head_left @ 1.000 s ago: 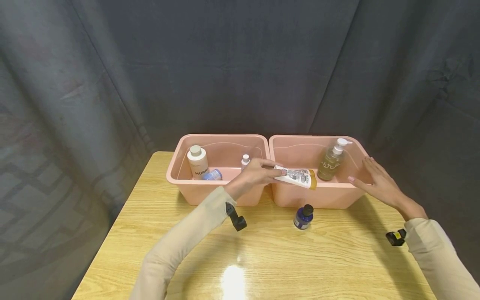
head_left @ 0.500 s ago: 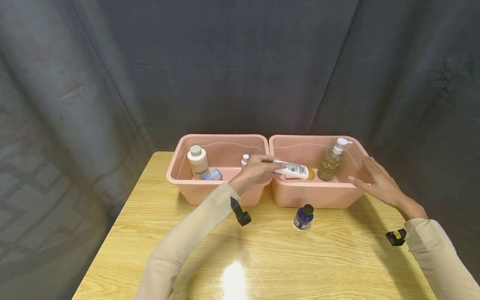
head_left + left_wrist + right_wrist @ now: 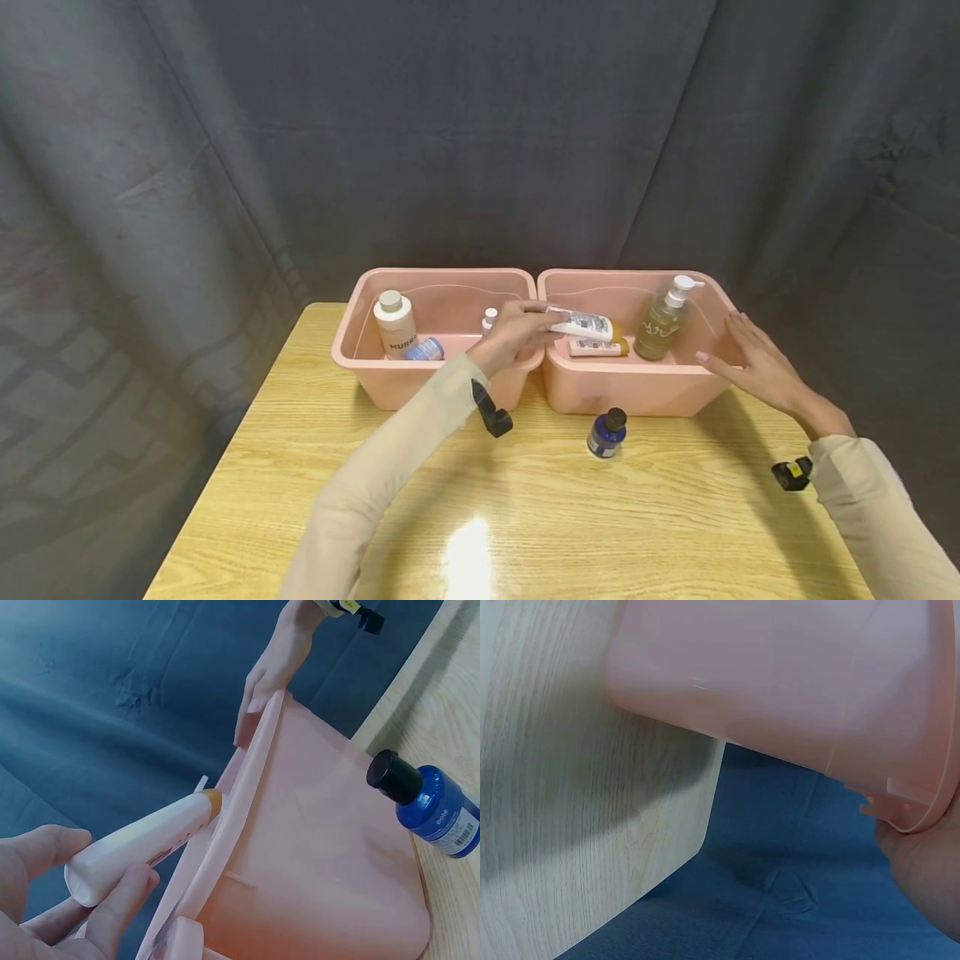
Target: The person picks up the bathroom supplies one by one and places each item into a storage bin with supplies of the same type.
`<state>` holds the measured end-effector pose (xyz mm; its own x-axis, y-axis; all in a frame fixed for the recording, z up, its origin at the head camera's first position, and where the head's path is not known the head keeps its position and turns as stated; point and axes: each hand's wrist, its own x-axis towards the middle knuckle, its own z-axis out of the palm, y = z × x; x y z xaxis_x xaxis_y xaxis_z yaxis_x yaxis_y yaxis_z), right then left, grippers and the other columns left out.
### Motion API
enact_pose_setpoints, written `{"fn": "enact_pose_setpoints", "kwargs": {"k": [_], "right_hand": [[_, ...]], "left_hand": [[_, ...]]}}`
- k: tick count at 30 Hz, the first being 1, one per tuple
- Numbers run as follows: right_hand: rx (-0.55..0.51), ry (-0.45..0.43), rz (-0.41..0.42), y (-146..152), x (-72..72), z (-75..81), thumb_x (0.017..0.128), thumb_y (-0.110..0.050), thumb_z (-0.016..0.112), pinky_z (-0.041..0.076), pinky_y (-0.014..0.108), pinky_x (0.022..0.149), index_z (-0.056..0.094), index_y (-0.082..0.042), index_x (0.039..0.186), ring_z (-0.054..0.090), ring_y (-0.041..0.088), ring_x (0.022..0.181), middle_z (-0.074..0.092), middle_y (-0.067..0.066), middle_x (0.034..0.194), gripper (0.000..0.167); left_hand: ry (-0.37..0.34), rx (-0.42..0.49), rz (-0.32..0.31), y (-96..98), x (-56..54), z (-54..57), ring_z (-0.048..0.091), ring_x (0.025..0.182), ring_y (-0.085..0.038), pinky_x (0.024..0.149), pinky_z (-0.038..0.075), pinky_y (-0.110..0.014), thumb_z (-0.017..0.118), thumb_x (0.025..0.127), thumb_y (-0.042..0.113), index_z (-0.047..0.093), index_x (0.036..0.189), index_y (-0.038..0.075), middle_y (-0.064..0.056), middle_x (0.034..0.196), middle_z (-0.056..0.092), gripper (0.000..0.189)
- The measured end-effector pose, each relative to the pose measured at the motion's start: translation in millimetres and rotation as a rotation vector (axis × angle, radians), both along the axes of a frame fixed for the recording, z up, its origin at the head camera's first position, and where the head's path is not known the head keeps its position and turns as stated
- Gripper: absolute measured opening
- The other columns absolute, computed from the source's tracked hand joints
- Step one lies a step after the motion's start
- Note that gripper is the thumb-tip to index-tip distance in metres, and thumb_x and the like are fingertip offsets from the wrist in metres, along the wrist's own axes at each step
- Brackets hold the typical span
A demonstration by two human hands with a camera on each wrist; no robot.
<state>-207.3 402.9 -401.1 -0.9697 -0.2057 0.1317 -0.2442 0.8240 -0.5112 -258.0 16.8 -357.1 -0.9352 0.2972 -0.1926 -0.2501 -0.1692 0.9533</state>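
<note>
My left hand (image 3: 517,332) grips the end of a white tube with a gold cap (image 3: 582,324), held slantwise above the right pink bin (image 3: 615,392). In the left wrist view, thumb and fingers pinch this white tube (image 3: 135,844), its cap pointing away. Beneath it, a second white tube with a gold cap (image 3: 596,347) lies inside that bin. A pump bottle of greenish liquid (image 3: 660,327) stands tilted at the bin's right end. My right hand (image 3: 761,371) rests on the bin's right rim, fingers extended and thumb over the front corner.
Adjoining on the left is another pink bin (image 3: 442,392), holding a white bottle (image 3: 395,325), a blue-labelled container (image 3: 425,349) and a small white-capped bottle (image 3: 489,320). On the wooden table (image 3: 555,517) a blue bottle with a black cap (image 3: 607,433) stands before the bins.
My left hand has carried the held tube back from the right bin's front rim to over its interior. The second tube underneath has come into view. My right hand stays in place.
</note>
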Motion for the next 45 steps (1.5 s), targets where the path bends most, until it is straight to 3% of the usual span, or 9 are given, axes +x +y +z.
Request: {"fn": "enact_pose_setpoints", "kwargs": {"k": [4, 10, 13, 15, 17, 19, 24, 34, 45], "right_hand": [[-0.005, -0.003, -0.002, 0, 0.5, 0.0, 0.097, -0.04, 0.06, -0.005, 0.07, 0.111, 0.003, 0.002, 0.156, -0.009, 0.043, 0.147, -0.004, 0.024, 0.162, 0.093], [0.001, -0.014, -0.01, -1, 0.2, 0.2, 0.096, -0.041, 0.06, -0.004, 0.071, 0.11, 0.003, 0.001, 0.157, -0.01, 0.042, 0.148, -0.004, 0.024, 0.162, 0.093], [0.007, -0.011, -0.009, -1, 0.3, -0.2, 0.096, -0.041, 0.06, -0.004, 0.071, 0.11, 0.002, 0.001, 0.157, -0.01, 0.043, 0.147, -0.005, 0.025, 0.162, 0.094], [0.01, -0.006, -0.008, -1, 0.4, -0.5, 0.096, -0.041, 0.06, -0.004, 0.07, 0.111, 0.002, 0.001, 0.156, -0.009, 0.043, 0.147, -0.004, 0.025, 0.162, 0.094], [0.012, -0.005, -0.008, -1, 0.3, -0.7, 0.096, -0.04, 0.06, -0.004, 0.07, 0.111, 0.002, 0.002, 0.156, -0.008, 0.044, 0.147, -0.004, 0.026, 0.161, 0.094], [0.012, 0.0, -0.006, -1, 0.1, -0.6, 0.096, -0.039, 0.061, -0.003, 0.07, 0.111, 0.003, 0.003, 0.156, -0.008, 0.044, 0.147, -0.003, 0.026, 0.161, 0.093], [0.007, 0.002, -0.001, -1, -0.2, -0.5, 0.096, -0.039, 0.061, -0.004, 0.07, 0.111, 0.004, 0.002, 0.156, -0.008, 0.044, 0.147, -0.002, 0.026, 0.161, 0.093], [-0.007, 0.014, 0.004, 1, 0.2, -0.4, 0.097, -0.039, 0.061, -0.003, 0.067, 0.113, 0.005, 0.003, 0.156, -0.008, 0.041, 0.148, -0.001, 0.025, 0.162, 0.091], [0.015, 0.027, 0.006, 0, -0.9, -0.5, 0.097, -0.038, 0.061, -0.002, 0.068, 0.112, 0.006, 0.005, 0.155, -0.006, 0.044, 0.147, -0.001, 0.027, 0.161, 0.091]], "left_hand": [[0.025, -0.058, 0.009, 0.9, -4.3, -0.1, 0.072, 0.095, -0.029, 0.068, 0.055, -0.019, 0.075, 0.088, 0.007, 0.063, 0.125, -0.007, -0.018, 0.111, 0.07, 0.041], [0.006, -0.034, 0.035, 3.2, -10.8, -1.7, 0.072, 0.095, -0.026, 0.071, 0.057, -0.021, 0.076, 0.087, 0.007, 0.067, 0.119, -0.004, -0.016, 0.107, 0.071, 0.035], [-0.012, -0.059, 0.034, 3.9, -13.8, -2.0, 0.072, 0.093, -0.023, 0.056, 0.049, -0.017, 0.077, 0.086, 0.011, 0.069, 0.118, 0.0, -0.013, 0.105, 0.073, 0.034], [-0.017, -0.066, 0.039, 4.5, -15.8, -2.1, 0.072, 0.093, -0.022, 0.054, 0.047, -0.016, 0.077, 0.086, 0.012, 0.069, 0.116, 0.001, -0.012, 0.104, 0.073, 0.033], [-0.014, -0.051, 0.047, 5.2, -18.4, -2.8, 0.072, 0.094, -0.023, 0.058, 0.051, -0.018, 0.077, 0.087, 0.01, 0.069, 0.115, -0.001, -0.013, 0.104, 0.072, 0.031], [-0.011, -0.017, 0.06, 5.9, -21.1, -3.7, 0.071, 0.095, -0.025, 0.071, 0.057, -0.023, 0.075, 0.087, 0.005, 0.069, 0.114, -0.004, -0.015, 0.105, 0.071, 0.03], [-0.017, 0.064, 0.086, 7.1, -27.7, -4.4, 0.069, 0.1, -0.029, 0.093, 0.054, -0.039, 0.07, 0.088, -0.004, 0.065, 0.115, -0.012, -0.021, 0.108, 0.068, 0.029], [-0.052, 0.112, 0.159, 13.0, -39.0, -1.6, 0.068, 0.092, -0.027, 0.086, 0.057, -0.034, 0.069, 0.087, -0.007, 0.064, 0.111, -0.014, -0.017, 0.095, 0.066, 0.025], [-0.021, 0.092, 0.246, 16.3, -47.5, -2.6, 0.07, 0.097, -0.035, 0.086, 0.057, -0.038, 0.07, 0.086, -0.007, 0.065, 0.105, -0.015, -0.022, 0.099, 0.068, 0.021]]}}
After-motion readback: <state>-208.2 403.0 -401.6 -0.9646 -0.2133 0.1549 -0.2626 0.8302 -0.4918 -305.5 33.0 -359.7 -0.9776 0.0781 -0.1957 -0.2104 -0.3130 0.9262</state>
